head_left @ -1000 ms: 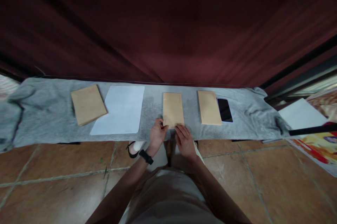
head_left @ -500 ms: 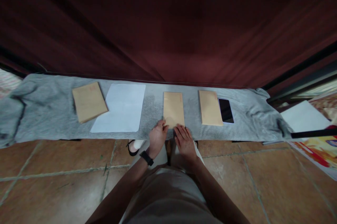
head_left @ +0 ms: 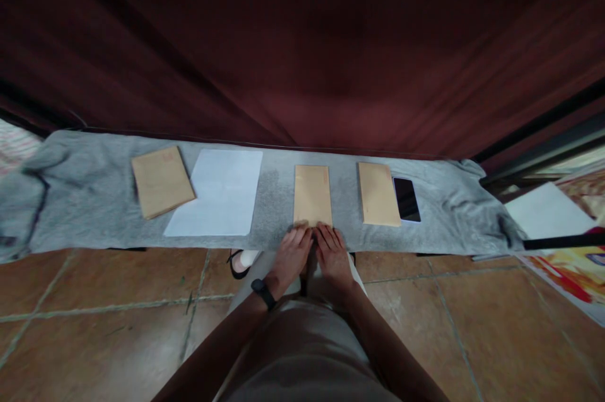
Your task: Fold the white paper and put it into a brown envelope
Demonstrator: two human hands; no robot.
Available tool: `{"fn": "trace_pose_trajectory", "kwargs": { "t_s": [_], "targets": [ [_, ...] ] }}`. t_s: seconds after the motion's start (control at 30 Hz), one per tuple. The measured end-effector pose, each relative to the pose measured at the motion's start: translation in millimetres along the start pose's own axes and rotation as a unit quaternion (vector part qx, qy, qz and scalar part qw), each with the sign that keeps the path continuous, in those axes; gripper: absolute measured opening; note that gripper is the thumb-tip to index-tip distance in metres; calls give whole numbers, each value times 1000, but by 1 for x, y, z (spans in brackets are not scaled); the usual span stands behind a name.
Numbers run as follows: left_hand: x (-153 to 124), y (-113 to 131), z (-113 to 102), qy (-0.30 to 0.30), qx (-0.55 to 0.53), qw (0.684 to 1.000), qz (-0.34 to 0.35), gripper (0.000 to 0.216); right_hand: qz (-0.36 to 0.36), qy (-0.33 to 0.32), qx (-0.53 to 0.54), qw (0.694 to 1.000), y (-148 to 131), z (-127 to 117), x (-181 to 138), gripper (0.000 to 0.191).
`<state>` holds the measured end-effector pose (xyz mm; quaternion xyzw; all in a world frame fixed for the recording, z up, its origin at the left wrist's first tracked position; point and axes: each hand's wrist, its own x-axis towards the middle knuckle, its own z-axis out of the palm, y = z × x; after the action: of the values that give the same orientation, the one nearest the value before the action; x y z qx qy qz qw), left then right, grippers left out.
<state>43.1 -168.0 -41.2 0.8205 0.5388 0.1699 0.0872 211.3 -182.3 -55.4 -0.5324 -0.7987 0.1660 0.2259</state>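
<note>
At the worktop's near edge, about mid-length: brown envelope, lying flat, short end toward the wearer. Left hand and right hand side by side on that near end, fingertips on the paper, fingers of each held close together. Can't tell if either thumb pinches from below. Dark wristband on the left wrist. Toward the worktop's left end: brown envelope stack, one corner over white paper. Right of centre: another brown pile, black-screened phone just beside it. Grey cloth covers the worktop.
</note>
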Motion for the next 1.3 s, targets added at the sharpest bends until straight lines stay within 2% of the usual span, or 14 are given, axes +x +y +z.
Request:
{"fn": "trace_pose_trajectory", "kwargs": {
  "t_s": [0.2, 0.4, 0.6, 0.83, 1.0, 1.17, 1.3],
  "targets": [
    [-13, -3, 7, -15, -45, 999, 26, 48, -3, -14, -4, 1000, 1, -3, 1, 54],
    [-12, -9, 6, -61, -18, 997, 46, 54, 8, -15, -4, 1000, 4, -1, -2, 53],
    [-9, -10, 8, -73, -15, 996, 48, 57, 20, -1, -11, 1000, 12, 0, -10, 55],
    [-9, -12, 9, -84, 69, 991, 82, 54, 22, 26, -45, 998, 20, -5, -18, 52],
    [-8, -10, 4, -77, 143, 981, 106, 54, 10, 43, -88, 995, 14, -8, -14, 51],
    [-9, -11, 4, -75, 190, 971, 124, 52, -30, 22, -80, 996, -1, -1, -3, 51],
    [-9, -11, 4, -76, 193, 970, 126, 52, -27, 17, -84, 996, -4, 4, -1, 51]
  ]
}}
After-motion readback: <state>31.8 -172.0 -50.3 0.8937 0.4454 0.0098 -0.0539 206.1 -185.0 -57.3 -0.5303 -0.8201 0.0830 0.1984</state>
